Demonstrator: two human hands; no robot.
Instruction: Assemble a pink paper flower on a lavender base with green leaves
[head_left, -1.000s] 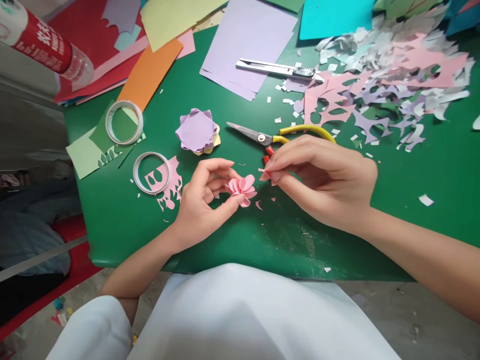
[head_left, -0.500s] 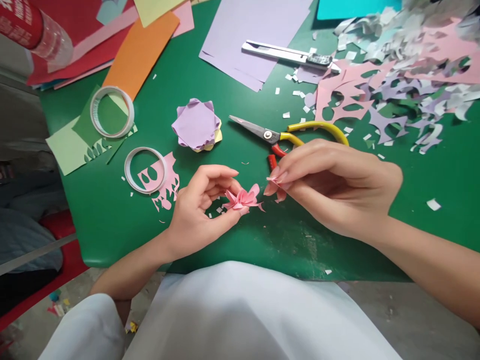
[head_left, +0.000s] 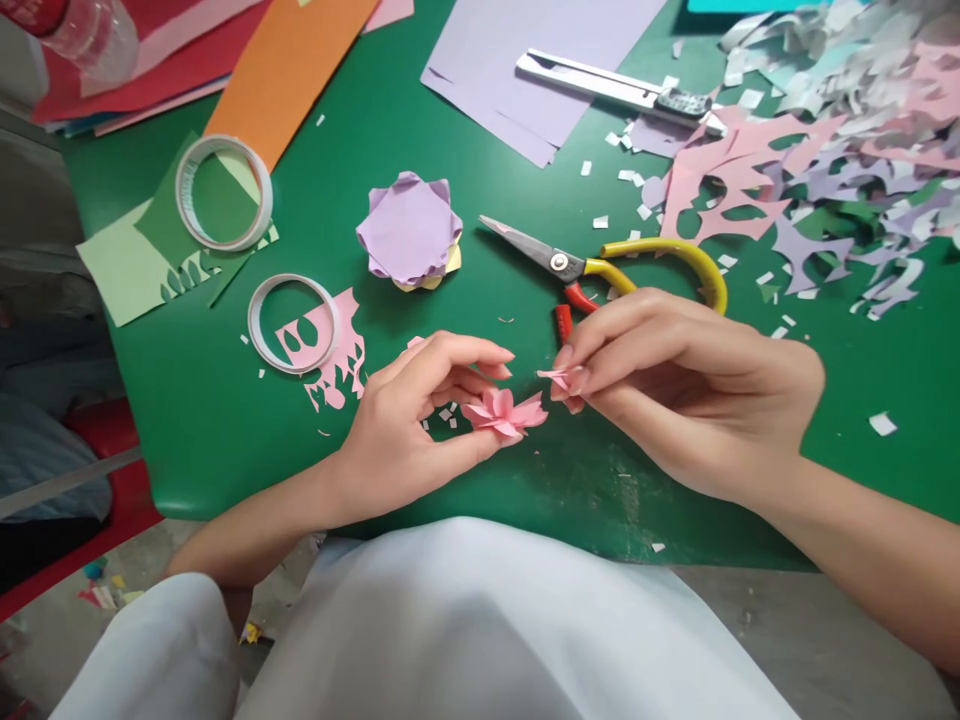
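Over a scrap-strewn green tabletop (head_left: 360, 140) above littered grey floor (head_left: 750, 620), the left fingers (head_left: 469, 350) pinch a pink paper flower (head_left: 504, 412), the right fingers (head_left: 637, 335) a pink piece (head_left: 556, 378).

at the upper left a clear bottle (head_left: 97, 42) is by red sheets (head_left: 169, 78), and an orange sheet (head_left: 289, 75) reaches to one tape roll (head_left: 184, 195); a second roll (head_left: 254, 325) lies over a pink cut-out scrap (head_left: 349, 345). a folded purple paper piece (head_left: 409, 230) sits to their right. beyond it, a box cutter (head_left: 600, 80) lies partly on lilac sheets (head_left: 491, 85), one end near heaped scraps (head_left: 892, 120).
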